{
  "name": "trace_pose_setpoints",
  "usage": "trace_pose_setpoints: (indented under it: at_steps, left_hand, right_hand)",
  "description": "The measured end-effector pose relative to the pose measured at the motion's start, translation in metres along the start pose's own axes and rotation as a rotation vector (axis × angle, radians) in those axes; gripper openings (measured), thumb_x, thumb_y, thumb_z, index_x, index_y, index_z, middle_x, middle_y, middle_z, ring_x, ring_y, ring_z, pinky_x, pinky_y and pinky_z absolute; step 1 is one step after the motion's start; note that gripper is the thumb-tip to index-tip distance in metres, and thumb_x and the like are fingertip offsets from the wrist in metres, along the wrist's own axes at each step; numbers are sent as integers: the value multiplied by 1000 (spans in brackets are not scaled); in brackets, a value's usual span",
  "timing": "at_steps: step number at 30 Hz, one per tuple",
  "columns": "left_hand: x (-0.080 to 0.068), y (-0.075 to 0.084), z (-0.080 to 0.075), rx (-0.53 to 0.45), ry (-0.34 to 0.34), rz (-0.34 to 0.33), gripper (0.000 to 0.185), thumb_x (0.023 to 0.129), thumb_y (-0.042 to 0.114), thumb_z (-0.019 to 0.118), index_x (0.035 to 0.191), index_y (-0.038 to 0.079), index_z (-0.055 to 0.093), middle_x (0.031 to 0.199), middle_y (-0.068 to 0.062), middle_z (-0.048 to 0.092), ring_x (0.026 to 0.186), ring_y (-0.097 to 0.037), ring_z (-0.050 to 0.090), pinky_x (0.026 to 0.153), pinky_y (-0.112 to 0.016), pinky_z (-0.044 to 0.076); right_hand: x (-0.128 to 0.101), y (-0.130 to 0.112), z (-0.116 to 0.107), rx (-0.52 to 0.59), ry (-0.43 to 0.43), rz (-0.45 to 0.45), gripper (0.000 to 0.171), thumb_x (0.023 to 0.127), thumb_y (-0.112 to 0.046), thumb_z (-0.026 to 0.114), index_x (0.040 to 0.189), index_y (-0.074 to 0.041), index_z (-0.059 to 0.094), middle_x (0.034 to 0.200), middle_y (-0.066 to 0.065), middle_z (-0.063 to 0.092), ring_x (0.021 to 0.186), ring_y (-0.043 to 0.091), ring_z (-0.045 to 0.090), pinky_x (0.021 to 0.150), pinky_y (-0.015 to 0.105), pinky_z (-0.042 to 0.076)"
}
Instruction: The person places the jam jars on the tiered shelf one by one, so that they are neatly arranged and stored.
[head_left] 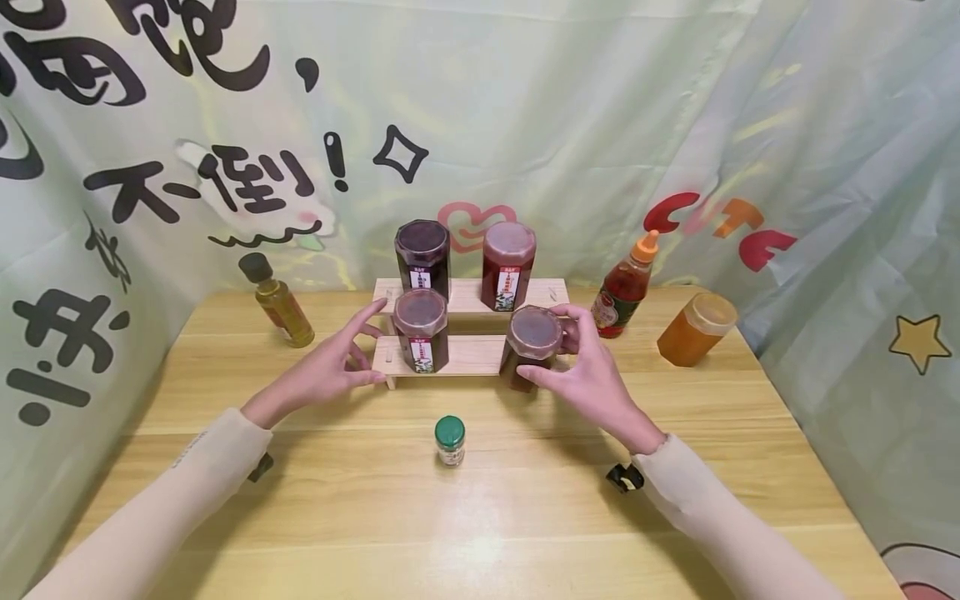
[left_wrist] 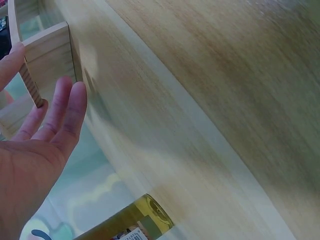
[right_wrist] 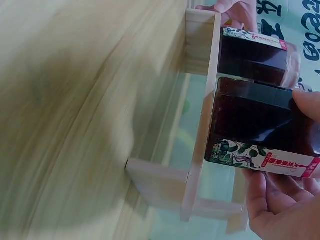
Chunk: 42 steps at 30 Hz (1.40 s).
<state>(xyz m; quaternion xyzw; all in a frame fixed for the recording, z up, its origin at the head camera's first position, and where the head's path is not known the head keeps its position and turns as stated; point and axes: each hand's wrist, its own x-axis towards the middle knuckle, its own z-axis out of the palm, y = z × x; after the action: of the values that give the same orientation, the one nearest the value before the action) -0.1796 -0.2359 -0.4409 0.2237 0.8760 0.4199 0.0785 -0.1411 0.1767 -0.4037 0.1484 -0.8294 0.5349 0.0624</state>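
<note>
We see the right hand (head_left: 592, 375) gripping a dark jar (head_left: 531, 346) at the right end of the lower step of a wooden rack (head_left: 480, 354); fingers and thumb curl round the jar's sides, tight grip. In the right wrist view the jar (right_wrist: 260, 125) sits against the step edge, label toward the palm; whether its base fully rests on the step we cannot tell. The left hand (head_left: 330, 367) holds nothing, fingers straight and spread, fingertips at the left end of the rack, next to a second jar (head_left: 421, 329) on the lower step. The left wrist view shows those fingers (left_wrist: 65, 115) just beside the rack's end board.

Two more jars stand on the upper step, far side: a dark-lidded one (head_left: 422, 254) and a reddish one (head_left: 508, 262). On the worktop (head_left: 480, 517): a small green-capped bottle (head_left: 450, 440) near centre, an oil bottle (head_left: 279, 302) far left, a sauce bottle (head_left: 626, 287) and an orange jar (head_left: 696, 329) far right.
</note>
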Motion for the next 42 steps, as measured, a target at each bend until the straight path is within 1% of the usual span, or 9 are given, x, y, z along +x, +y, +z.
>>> trace_pose_setpoints:
  at_steps: [6, 9, 16, 26, 32, 37, 42]
  left_hand:
    - [1, 1, 0, -3, -8, 0, 117, 93, 4, 87, 177, 35, 11, 151, -23, 55, 90, -25, 71, 83, -46, 61]
    - [1, 1, 1, -6, -10, 4, 117, 93, 4, 87, 177, 35, 11, 151, -24, 54, 91, -25, 71, 83, -46, 61]
    - [2, 2, 2, 7, -11, 5, 117, 94, 4, 87, 177, 34, 11, 151, -24, 55, 91, -24, 71, 83, -46, 61]
    - [1, 2, 0, 10, -7, -2, 118, 93, 4, 87, 177, 34, 10, 151, -24, 54, 90, -24, 71, 82, -45, 61]
    - [0, 2, 0, 12, -4, 3, 119, 93, 3, 87, 177, 33, 10, 151, -25, 54, 90, -23, 71, 81, -44, 62]
    - [-1, 3, -1, 17, -2, 8, 119, 92, 3, 88, 177, 32, 10, 150, -26, 54, 89, -23, 72, 80, -44, 62]
    - [0, 3, 0, 22, -1, 6, 120, 92, 2, 88, 177, 33, 9, 150, -26, 54, 89, -23, 72, 80, -44, 62]
  right_hand:
    - [9, -2, 13, 23, -19, -36, 91, 79, -4, 99, 150, -7, 42, 134, 14, 68, 120, 29, 68, 102, 45, 56]
    - [12, -5, 18, 34, -36, -46, 90, 80, -5, 99, 150, -8, 42, 133, 13, 69, 121, 28, 68, 103, 44, 56]
    - [17, -8, 27, 41, -55, -43, 87, 82, -7, 98, 150, -11, 44, 133, 11, 70, 121, 24, 68, 103, 45, 55]
    - [22, -8, 35, 36, -59, -51, 87, 83, -9, 98, 152, -13, 44, 134, 10, 67, 121, 25, 67, 104, 43, 56]
    - [26, -9, 35, 3, -54, -73, 90, 82, -11, 100, 155, -11, 48, 138, 7, 60, 119, 24, 64, 102, 42, 57]
    - [30, -7, 35, -9, -54, -96, 89, 81, -10, 100, 155, -10, 50, 134, 7, 62, 117, 24, 63, 97, 45, 59]
    - [31, -5, 37, 20, -33, -70, 91, 80, -8, 100, 154, -8, 47, 133, 11, 65, 118, 27, 65, 97, 46, 59]
